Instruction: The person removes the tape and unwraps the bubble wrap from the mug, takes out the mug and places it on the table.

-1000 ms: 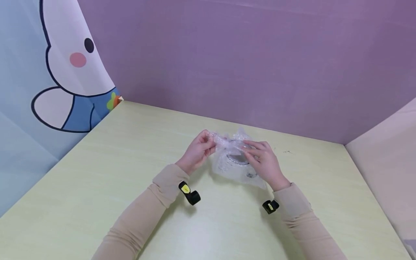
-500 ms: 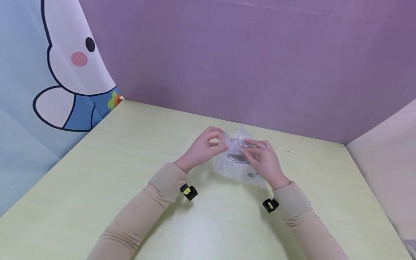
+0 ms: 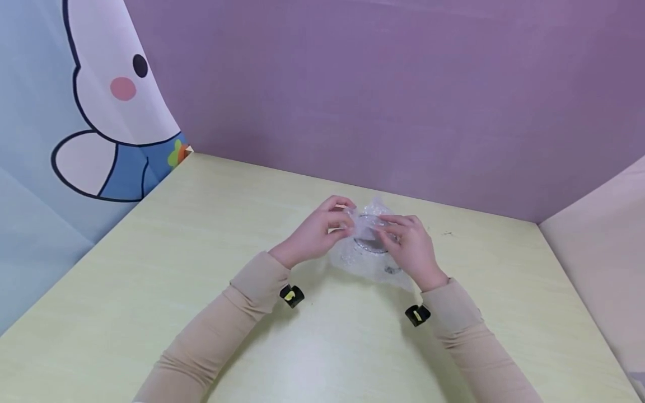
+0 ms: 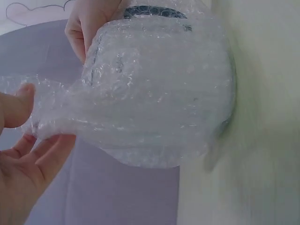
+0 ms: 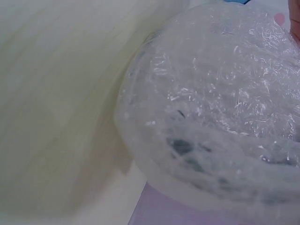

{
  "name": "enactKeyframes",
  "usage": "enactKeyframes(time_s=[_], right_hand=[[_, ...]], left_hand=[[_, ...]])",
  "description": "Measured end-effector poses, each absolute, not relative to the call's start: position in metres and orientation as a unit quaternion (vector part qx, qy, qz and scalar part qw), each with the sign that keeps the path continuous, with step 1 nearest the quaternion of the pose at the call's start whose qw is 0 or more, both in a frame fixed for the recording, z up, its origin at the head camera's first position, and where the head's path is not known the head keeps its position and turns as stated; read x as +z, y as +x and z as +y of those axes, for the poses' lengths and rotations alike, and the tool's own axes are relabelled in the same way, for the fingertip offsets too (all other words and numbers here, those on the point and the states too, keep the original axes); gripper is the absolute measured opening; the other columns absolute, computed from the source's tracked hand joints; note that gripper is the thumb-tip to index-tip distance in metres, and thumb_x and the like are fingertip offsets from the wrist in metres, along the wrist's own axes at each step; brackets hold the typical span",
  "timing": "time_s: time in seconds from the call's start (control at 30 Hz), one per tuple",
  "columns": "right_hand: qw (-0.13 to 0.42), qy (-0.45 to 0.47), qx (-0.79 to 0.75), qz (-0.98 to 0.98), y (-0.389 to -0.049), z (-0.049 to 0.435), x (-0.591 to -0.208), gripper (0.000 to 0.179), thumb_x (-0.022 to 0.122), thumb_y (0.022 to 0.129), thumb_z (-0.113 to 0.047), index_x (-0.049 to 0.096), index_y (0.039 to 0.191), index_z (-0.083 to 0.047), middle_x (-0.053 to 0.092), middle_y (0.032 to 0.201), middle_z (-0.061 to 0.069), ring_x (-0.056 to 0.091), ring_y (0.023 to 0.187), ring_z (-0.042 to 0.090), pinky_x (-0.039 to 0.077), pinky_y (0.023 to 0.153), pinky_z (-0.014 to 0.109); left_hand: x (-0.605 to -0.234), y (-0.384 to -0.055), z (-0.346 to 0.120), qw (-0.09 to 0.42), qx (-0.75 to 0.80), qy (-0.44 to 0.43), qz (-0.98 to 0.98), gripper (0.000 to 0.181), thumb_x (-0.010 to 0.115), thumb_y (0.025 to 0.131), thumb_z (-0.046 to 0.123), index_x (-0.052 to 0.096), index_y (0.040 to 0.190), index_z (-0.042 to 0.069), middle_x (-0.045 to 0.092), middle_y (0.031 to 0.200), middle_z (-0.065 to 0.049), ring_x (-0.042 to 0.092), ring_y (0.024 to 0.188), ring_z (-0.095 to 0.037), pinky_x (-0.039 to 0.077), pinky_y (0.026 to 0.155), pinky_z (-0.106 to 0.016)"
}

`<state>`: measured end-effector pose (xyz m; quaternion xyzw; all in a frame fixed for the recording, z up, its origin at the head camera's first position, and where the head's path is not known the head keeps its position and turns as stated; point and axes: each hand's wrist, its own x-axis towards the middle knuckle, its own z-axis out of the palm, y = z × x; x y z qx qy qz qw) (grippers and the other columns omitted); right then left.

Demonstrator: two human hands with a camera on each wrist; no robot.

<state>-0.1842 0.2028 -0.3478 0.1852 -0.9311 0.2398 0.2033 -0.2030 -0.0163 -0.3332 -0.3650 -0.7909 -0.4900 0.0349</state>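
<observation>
A rounded thing with a circular rim [image 3: 371, 247] and dark markings stands on the table inside clear bubble wrap [image 3: 365, 268]; its kind is hidden by the wrap. On its left, my left hand [image 3: 318, 230] pinches a loose, gathered end of the bubble wrap between thumb and fingers. That end stretches from the hand to the wrapped body in the left wrist view. My right hand [image 3: 413, 249] grips the bubble wrap at the upper right, by the rim. The right wrist view is mostly filled by the bubble wrap [image 5: 225, 93], with dark patches beneath.
Under the hands is a pale yellow-green table [image 3: 242, 212]. A purple wall [image 3: 378, 101] rises behind it, with a cartoon-print cloth [image 3: 40, 224] on the left and a pale wall [image 3: 599, 240] on the right. Small dark marks [image 3: 447, 233] lie right of the wrap.
My left hand has shifted slightly right, closer to the rim, and its fingers have changed their hold on the loose end of bubble wrap. The right hand has stayed nearly still.
</observation>
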Motion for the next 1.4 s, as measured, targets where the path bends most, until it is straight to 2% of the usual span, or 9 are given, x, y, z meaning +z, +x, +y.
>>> enactKeyframes(time_s=[0.2, 0.43, 0.67, 0.83, 0.93, 1.07, 1.17, 1.3, 1.4], right_hand=[[0.198, 0.162, 0.260, -0.931, -0.184, 0.202, -0.348, 0.017, 0.068, 0.087, -0.013, 0.074, 0.095, 0.001, 0.067, 0.115, 0.011, 0.053, 0.098, 0.027, 0.048, 0.068, 0.037], [0.202, 0.156, 0.268, -0.929, -0.184, 0.201, -0.349, 0.017, 0.067, 0.087, -0.013, 0.074, 0.095, 0.001, 0.068, 0.114, 0.011, 0.054, 0.098, 0.027, 0.047, 0.067, 0.034], [0.218, 0.160, 0.269, -0.924, -0.185, 0.201, -0.353, 0.015, 0.068, 0.086, -0.011, 0.074, 0.094, 0.001, 0.068, 0.112, 0.011, 0.055, 0.097, 0.027, 0.047, 0.064, 0.033], [0.234, 0.163, 0.268, -0.920, -0.186, 0.201, -0.355, 0.015, 0.069, 0.084, -0.010, 0.074, 0.093, 0.001, 0.069, 0.111, 0.011, 0.056, 0.096, 0.027, 0.049, 0.063, 0.034], [0.232, 0.161, 0.266, -0.922, -0.185, 0.201, -0.356, 0.015, 0.069, 0.085, -0.010, 0.073, 0.093, 0.001, 0.069, 0.111, 0.010, 0.056, 0.096, 0.027, 0.049, 0.063, 0.034], [0.226, 0.160, 0.262, -0.924, -0.184, 0.200, -0.356, 0.016, 0.069, 0.085, -0.012, 0.073, 0.095, 0.000, 0.069, 0.112, 0.010, 0.056, 0.095, 0.026, 0.049, 0.063, 0.033], [0.232, 0.164, 0.259, -0.923, -0.184, 0.201, -0.356, 0.016, 0.069, 0.085, -0.012, 0.073, 0.095, 0.000, 0.069, 0.112, 0.011, 0.056, 0.095, 0.027, 0.050, 0.063, 0.034], [0.236, 0.168, 0.255, -0.922, -0.184, 0.201, -0.355, 0.016, 0.069, 0.085, -0.012, 0.073, 0.094, 0.000, 0.069, 0.112, 0.011, 0.056, 0.096, 0.027, 0.051, 0.064, 0.036], [0.231, 0.166, 0.254, -0.924, -0.184, 0.202, -0.356, 0.017, 0.068, 0.086, -0.013, 0.074, 0.095, 0.000, 0.068, 0.113, 0.010, 0.056, 0.097, 0.027, 0.051, 0.063, 0.035]], left_hand=[[-0.341, -0.209, -0.021, -0.020, -0.544, -0.346, -0.764, 0.007, 0.057, 0.089, -0.008, 0.061, 0.085, -0.003, 0.039, 0.135, -0.014, 0.058, 0.108, -0.029, 0.051, 0.091, -0.028], [-0.351, -0.216, -0.030, -0.077, -0.568, -0.322, -0.753, 0.005, 0.052, 0.094, -0.001, 0.056, 0.090, -0.002, 0.034, 0.144, -0.009, 0.050, 0.119, -0.029, 0.045, 0.096, -0.036], [-0.361, -0.223, -0.034, -0.130, -0.650, -0.297, -0.687, 0.011, 0.051, 0.091, -0.007, 0.052, 0.086, 0.003, 0.030, 0.150, -0.012, 0.039, 0.132, -0.033, 0.039, 0.106, -0.041], [-0.366, -0.226, -0.034, -0.180, -0.730, -0.265, -0.604, 0.029, 0.041, 0.096, -0.004, 0.051, 0.082, 0.019, 0.028, 0.150, -0.013, 0.046, 0.123, -0.022, 0.040, 0.106, -0.034], [-0.369, -0.226, -0.033, -0.212, -0.791, -0.231, -0.526, 0.034, 0.034, 0.099, -0.004, 0.052, 0.082, 0.020, 0.041, 0.135, -0.012, 0.052, 0.111, -0.012, 0.045, 0.100, -0.025], [-0.371, -0.225, -0.032, -0.219, -0.841, -0.190, -0.457, 0.037, 0.030, 0.099, -0.006, 0.053, 0.080, 0.017, 0.051, 0.106, -0.001, 0.058, 0.096, -0.008, 0.050, 0.087, -0.017], [-0.371, -0.224, -0.031, -0.212, -0.854, -0.179, -0.441, 0.037, 0.029, 0.099, -0.006, 0.053, 0.079, 0.015, 0.056, 0.107, 0.000, 0.060, 0.099, -0.009, 0.051, 0.086, -0.017], [-0.369, -0.222, -0.030, -0.205, -0.859, -0.166, -0.438, 0.037, 0.029, 0.099, -0.006, 0.052, 0.077, 0.013, 0.055, 0.118, -0.003, 0.059, 0.108, -0.011, 0.050, 0.089, -0.019], [-0.368, -0.219, -0.032, -0.202, -0.860, -0.157, -0.442, 0.038, 0.029, 0.099, -0.007, 0.052, 0.076, 0.014, 0.053, 0.118, -0.002, 0.057, 0.108, -0.010, 0.050, 0.089, -0.019]])
